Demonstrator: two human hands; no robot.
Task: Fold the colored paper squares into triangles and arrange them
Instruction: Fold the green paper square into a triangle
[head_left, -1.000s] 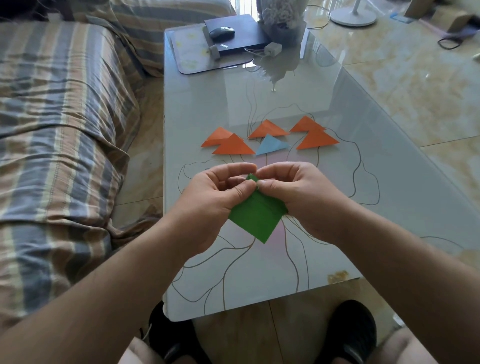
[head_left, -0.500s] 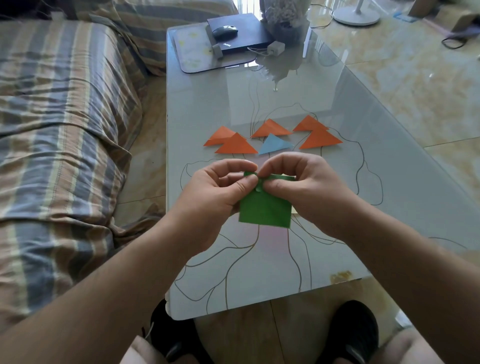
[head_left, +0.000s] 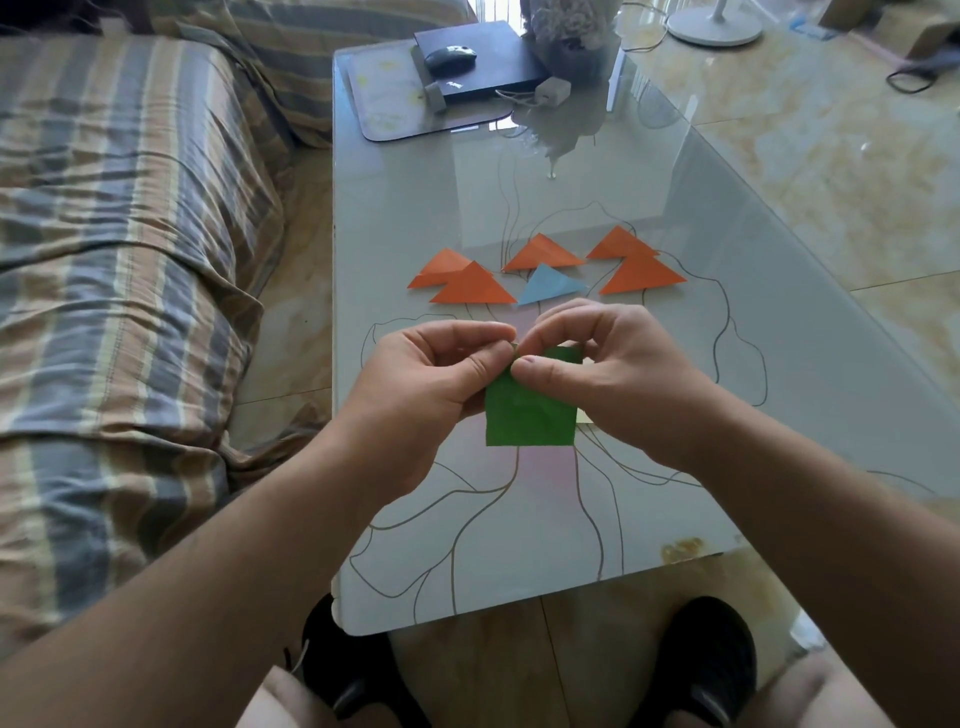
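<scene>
above the near half of the tabletop (head_left: 649, 218): both hands hold one green paper square (head_left: 530, 415) in the air, its sides lying roughly level and upright to the camera.
left grip: left hand (head_left: 431, 374) has thumb and forefinger curled shut on the square's upper left corner.
right grip: right hand (head_left: 613, 374) pinches the same corner from the other side, thumb in front, remaining fingers arched over the top edge.
paper from the grips: the sheet hangs down and slightly right of the two pinches, so its free lower right corner sits farthest from them.
fold axis: my judgement is that the crease should run along the other diagonal, from upper right to lower left, with the pinched corner brought toward the free one.
nearer hand: the right hand sits closer to that free corner and looks better placed to reach it.
finished pieces: five orange triangles (head_left: 470, 286) and one blue triangle (head_left: 548, 283) lie flat in a loose cluster just beyond the hands.
green sheet versus cluster: apart, not touching.
</scene>
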